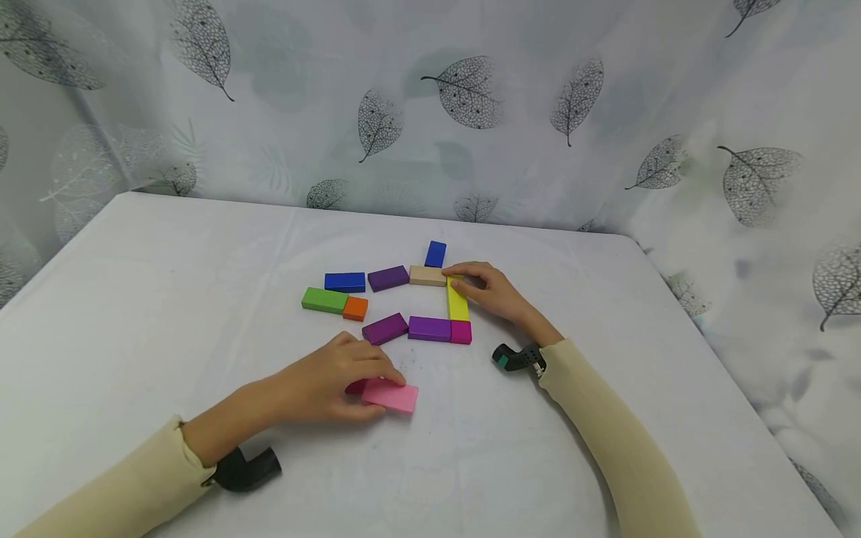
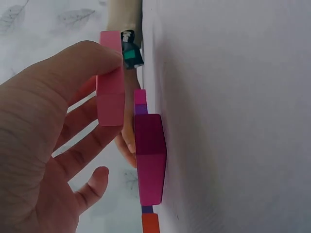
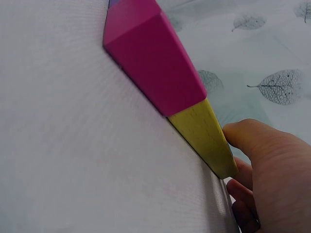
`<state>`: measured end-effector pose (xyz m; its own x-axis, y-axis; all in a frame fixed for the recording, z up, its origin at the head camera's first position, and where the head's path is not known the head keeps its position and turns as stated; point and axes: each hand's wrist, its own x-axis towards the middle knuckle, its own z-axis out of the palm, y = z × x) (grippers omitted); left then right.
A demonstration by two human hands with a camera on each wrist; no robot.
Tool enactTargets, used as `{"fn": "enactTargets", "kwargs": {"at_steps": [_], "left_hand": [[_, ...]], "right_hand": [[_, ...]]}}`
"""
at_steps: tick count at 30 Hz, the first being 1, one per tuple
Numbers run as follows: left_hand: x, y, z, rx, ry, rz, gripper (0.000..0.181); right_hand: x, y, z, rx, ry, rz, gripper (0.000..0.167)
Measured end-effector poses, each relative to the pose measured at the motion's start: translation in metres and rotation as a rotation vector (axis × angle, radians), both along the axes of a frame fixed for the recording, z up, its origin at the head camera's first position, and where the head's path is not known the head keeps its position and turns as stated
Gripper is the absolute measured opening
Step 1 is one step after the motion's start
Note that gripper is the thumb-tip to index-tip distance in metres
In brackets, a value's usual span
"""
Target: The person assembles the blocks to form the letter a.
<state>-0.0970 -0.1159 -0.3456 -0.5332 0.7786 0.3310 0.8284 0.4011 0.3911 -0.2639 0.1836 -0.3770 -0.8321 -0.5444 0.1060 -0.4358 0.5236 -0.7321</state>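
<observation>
My left hand (image 1: 339, 377) pinches a pink block (image 1: 393, 396) between thumb and fingers; in the left wrist view the pink block (image 2: 111, 80) is lifted off the table. A crimson block (image 1: 354, 387) shows partly behind it, mostly hidden by the hand; whether it is gripped too, I cannot tell. With thumb and curled fingers, my right hand (image 1: 494, 291) holds the far end of a yellow block (image 1: 457, 302) lying on the table. A tan block (image 1: 427, 276) meets that end, near the index fingertip. At the near end sits a magenta block (image 1: 460, 332), seen closely in the right wrist view.
Around the hands lie a purple block (image 1: 429, 329), a plum block (image 1: 386, 329), a dark purple block (image 1: 388, 279), two blue blocks (image 1: 345, 282), a green block (image 1: 325, 300) and an orange block (image 1: 355, 308). A white cloth (image 1: 168, 299) covers the table; a leaf-patterned curtain (image 1: 282, 97) hangs behind.
</observation>
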Motion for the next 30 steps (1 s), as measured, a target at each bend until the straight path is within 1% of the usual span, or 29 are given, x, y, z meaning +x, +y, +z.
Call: {"fn": "enactTargets", "kwargs": {"at_steps": [5, 8, 14, 18, 25, 30], "left_hand": [[0.0013, 0.0012, -0.0019, -0.018, 0.048, -0.036, 0.03], [0.0018, 0.0018, -0.0034, -0.032, 0.049, -0.047, 0.027], [0.0027, 0.0024, -0.0052, -0.073, 0.023, -0.035, 0.025], [0.0033, 0.0022, -0.0065, -0.095, 0.025, -0.029, 0.026], [0.0039, 0.0031, -0.0089, -0.08, 0.049, -0.031, 0.025], [0.0045, 0.0041, -0.0094, -0.08, 0.031, -0.021, 0.025]], "right_hand": [[-0.0002, 0.0003, -0.0005, -0.001, 0.008, 0.007, 0.033], [0.0, 0.0004, -0.0003, 0.0, 0.008, 0.008, 0.033], [0.0007, 0.0008, 0.0, 0.007, 0.002, -0.006, 0.033], [-0.0004, 0.0011, -0.0008, -0.001, 0.009, 0.002, 0.033], [-0.0011, 0.0009, -0.0022, -0.022, -0.01, -0.004, 0.034], [0.0015, -0.0009, -0.0002, -0.012, -0.021, -0.015, 0.035]]}}
